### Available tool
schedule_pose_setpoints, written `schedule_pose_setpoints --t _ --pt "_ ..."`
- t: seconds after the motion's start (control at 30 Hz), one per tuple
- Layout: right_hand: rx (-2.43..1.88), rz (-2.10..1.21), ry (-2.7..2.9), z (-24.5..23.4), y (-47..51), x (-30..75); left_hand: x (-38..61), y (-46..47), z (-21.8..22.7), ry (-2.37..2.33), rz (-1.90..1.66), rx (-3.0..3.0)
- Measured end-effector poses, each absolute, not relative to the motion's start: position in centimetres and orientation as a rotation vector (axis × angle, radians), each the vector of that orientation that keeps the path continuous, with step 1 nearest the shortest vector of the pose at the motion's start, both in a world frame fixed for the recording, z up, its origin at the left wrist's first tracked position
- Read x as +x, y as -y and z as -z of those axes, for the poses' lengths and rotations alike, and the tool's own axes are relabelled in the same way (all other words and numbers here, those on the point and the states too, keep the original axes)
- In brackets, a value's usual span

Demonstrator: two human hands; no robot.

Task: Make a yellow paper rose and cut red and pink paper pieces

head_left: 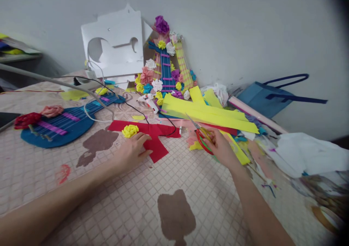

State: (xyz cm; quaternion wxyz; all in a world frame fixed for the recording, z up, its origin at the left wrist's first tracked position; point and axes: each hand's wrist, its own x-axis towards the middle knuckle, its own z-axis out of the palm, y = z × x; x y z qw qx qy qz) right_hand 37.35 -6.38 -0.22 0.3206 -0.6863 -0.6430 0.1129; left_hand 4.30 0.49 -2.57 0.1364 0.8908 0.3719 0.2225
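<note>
My left hand [133,148] lies over the red paper [157,149], thumb and fingers apart, right beside a yellow paper flower [130,130]. The red paper is in strips flat on the table, one piece pointing toward me. In my right hand [220,147] is a pair of scissors [201,135] with red and yellow handles, its blades pointing up and left toward the long yellow paper strips [201,111]. A small white stick [180,130] lies at the red strip's right end. Behind it rests a white hot glue gun [149,102], its black cord crossing the red paper.
At left lies a blue cardboard guitar [58,124] with paper flowers. Flower-decked guitars [167,67] and a white foam board [114,46] lean on the wall. To the right are paper scraps, a blue bag [265,98], white plastic [311,153] and a tape roll [325,218].
</note>
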Motion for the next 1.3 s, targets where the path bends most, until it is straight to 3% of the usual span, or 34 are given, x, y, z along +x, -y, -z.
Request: schedule_pose_setpoints --t 0.2,0.5,0.87,1.3 --pt "-1.565 -0.674 1.531 0.0 6.9 35.3 4.9 -0.6 3.3 -1.262 -0.615 2.516" --pt "-1.687 -0.706 1.758 0.6 8.0 32.9 5.0 -1.0 2.2 -1.175 -0.584 2.314" --pt "-1.275 -1.359 1.085 0.9 8.8 27.2 5.6 0.6 1.3 -0.692 -0.237 1.485" --pt "-1.246 -1.248 0.945 1.8 8.9 25.3 6.3 1.2 1.3 -0.709 -0.3 1.243"
